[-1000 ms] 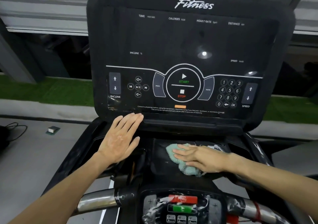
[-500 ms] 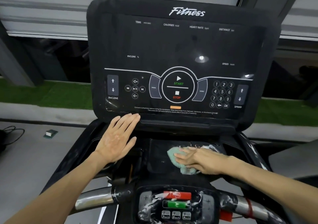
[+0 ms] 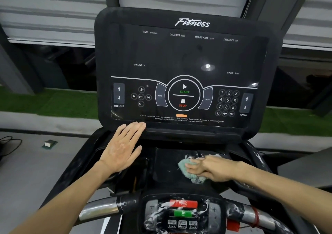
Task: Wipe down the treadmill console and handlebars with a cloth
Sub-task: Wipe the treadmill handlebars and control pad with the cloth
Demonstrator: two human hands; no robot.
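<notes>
console (image 3: 124, 57) black, white print | START (image 3: 184, 91) green, STOP (image 3: 182, 105) red | cloth (image 3: 183, 167) mint green | handlebar (image 3: 100, 210) silver | panel buttons (image 3: 183, 204) red, green | turf (image 3: 45, 101) green

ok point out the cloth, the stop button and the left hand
cloth (image 3: 189, 176): head view, on the teal fold at its lower edge
stop button (image 3: 182, 101): head view, on its white square above the red word
left hand (image 3: 122, 149): head view, on the middle of the back of the hand
</notes>
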